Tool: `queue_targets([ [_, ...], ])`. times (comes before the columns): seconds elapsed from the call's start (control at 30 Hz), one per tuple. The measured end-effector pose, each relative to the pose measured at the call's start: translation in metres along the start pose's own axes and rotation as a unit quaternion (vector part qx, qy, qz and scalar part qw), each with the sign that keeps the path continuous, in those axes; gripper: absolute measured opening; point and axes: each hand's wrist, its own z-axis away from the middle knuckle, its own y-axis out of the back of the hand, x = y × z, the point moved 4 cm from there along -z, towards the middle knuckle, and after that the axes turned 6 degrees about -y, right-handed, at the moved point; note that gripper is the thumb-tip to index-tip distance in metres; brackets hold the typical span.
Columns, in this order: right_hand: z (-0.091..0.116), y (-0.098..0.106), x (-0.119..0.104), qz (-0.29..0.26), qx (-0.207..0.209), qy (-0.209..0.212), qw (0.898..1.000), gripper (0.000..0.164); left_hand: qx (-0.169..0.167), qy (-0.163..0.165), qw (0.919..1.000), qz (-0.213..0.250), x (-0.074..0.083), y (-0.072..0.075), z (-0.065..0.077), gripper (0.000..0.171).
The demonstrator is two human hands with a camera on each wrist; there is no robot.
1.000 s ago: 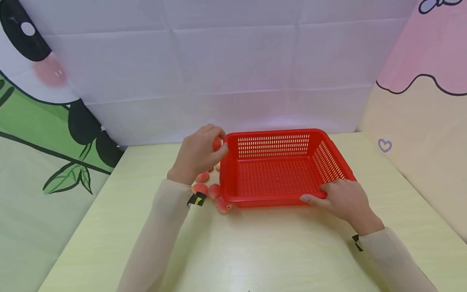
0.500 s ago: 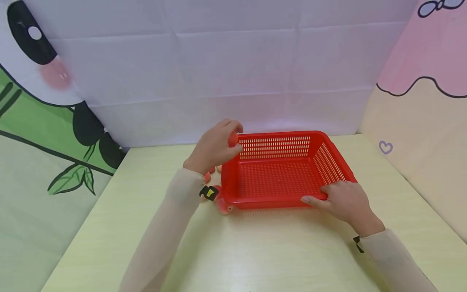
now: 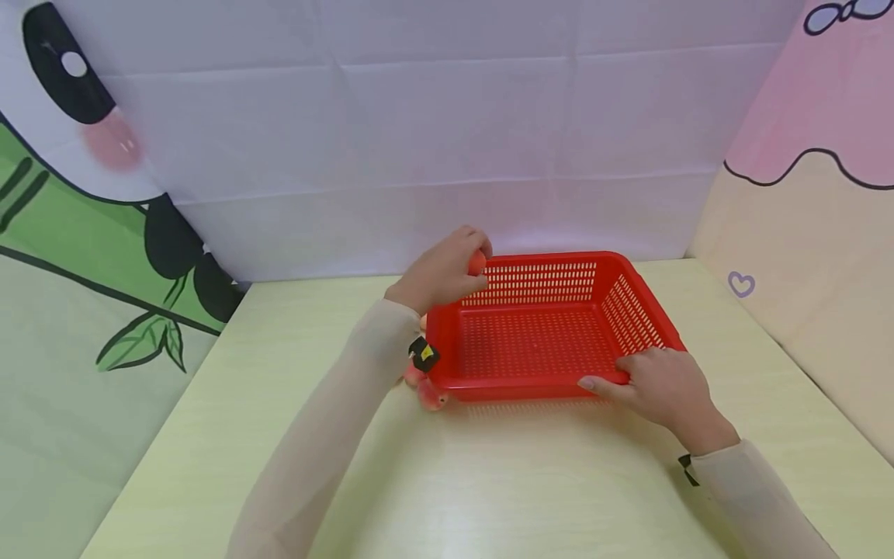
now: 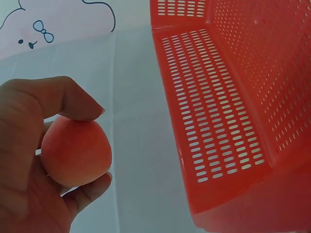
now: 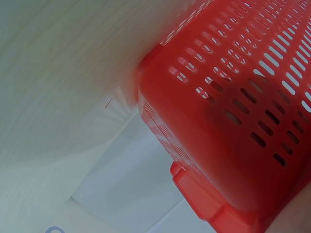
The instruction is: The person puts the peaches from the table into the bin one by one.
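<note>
Peach, red-orange (image 4: 77, 153), gripped in the left hand (image 3: 443, 272): fingers curled over one side, thumb on the other. Clock read from the head view, centred on the basket, twelve at the far side. Held peach sits at about ten o'clock, by the far-left corner; left wrist view shows a gap between it and the rim. Height above the rim: cannot tell.

Red slotted basket (image 3: 517, 387) on pale tabletop (image 3: 545, 481). Right hand (image 3: 660, 388) at four o'clock, gripping the near-right corner, thumb laid along the near rim.

Two loose peaches (image 3: 431, 394) at eight o'clock, close by the near-left corner. Paler fruit (image 3: 423, 323) at nine, mostly hidden by left sleeve (image 3: 328, 435) and basket. Black wristband (image 3: 424, 354) with yellow mark on that sleeve. Lilac-white cloth (image 3: 447, 132) upright beyond twelve.
</note>
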Motion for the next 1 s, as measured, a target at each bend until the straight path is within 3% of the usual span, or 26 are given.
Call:
queue_targets([
  [0.37, -0.001, -0.002, -0.001, -0.001, 0.002, 0.001, 1.000, 0.071, 0.003, 0.009, 0.9993, 0.037, -0.005, -0.014, -0.019, 0.033],
  [0.67, 0.000, -0.002, -0.001, -0.002, 0.001, 0.000, 1.000, 0.070, -0.060, 0.027, 0.9978, 0.014, -0.005, -0.024, -0.037, 0.041],
  [0.83, 0.001, -0.001, -0.001, -0.002, 0.002, 0.000, 1.000, 0.070, -0.092, 0.027, 0.9954, 0.005, -0.007, -0.032, -0.044, 0.028],
  [1.0, 0.001, 0.000, -0.003, -0.002, 0.006, 0.001, 1.000, 0.070, -0.128, 0.065, 0.9896, 0.000, -0.011, -0.042, -0.045, 0.020],
])
